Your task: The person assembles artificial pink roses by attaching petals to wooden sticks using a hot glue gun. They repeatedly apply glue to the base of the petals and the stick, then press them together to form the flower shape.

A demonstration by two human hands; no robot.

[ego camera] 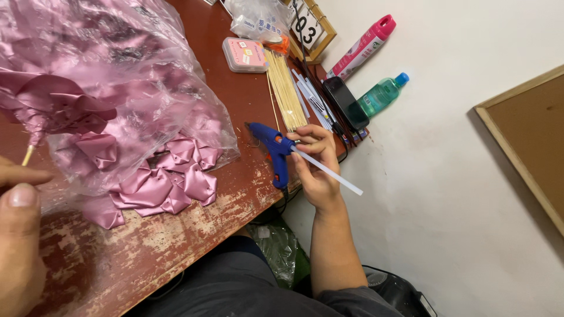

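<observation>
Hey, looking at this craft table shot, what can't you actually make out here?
All in the head view:
- Left hand: cut off by the left edge; its grip on the thin stick is unclear.
- Satin petals: most sit inside the clear plastic bag, whose glare hides their count.
- Glue gun: its cord drops behind the table edge.
- Right hand: its fingers cover the gun's back end, where the glue stick enters.
</observation>
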